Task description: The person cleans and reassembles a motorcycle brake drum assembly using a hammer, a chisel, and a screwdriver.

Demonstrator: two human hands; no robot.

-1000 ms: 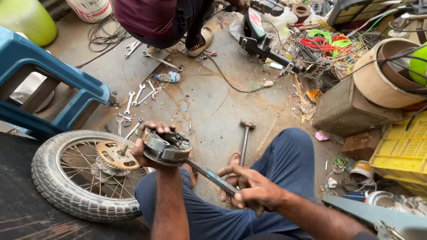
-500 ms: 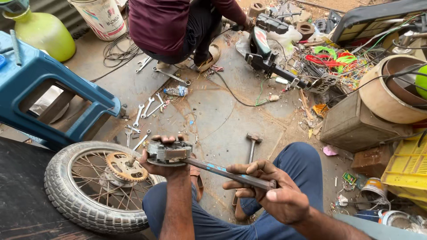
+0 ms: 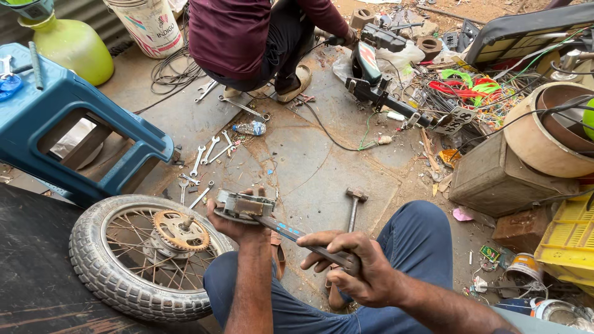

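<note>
Brake plate (image 3: 242, 206) sits clamped in our left hand (image 3: 238, 224) above the wheel (image 3: 148, 253); our right hand (image 3: 356, 272) grips the wrench (image 3: 297, 235), slanting lower-right to upper-left. A white labelled bucket (image 3: 151, 25) stands far left.

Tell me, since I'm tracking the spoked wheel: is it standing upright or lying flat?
Lying flat. The spoked wheel rests on its side on the ground, with the sprocket facing up, beside the left hand.
</note>
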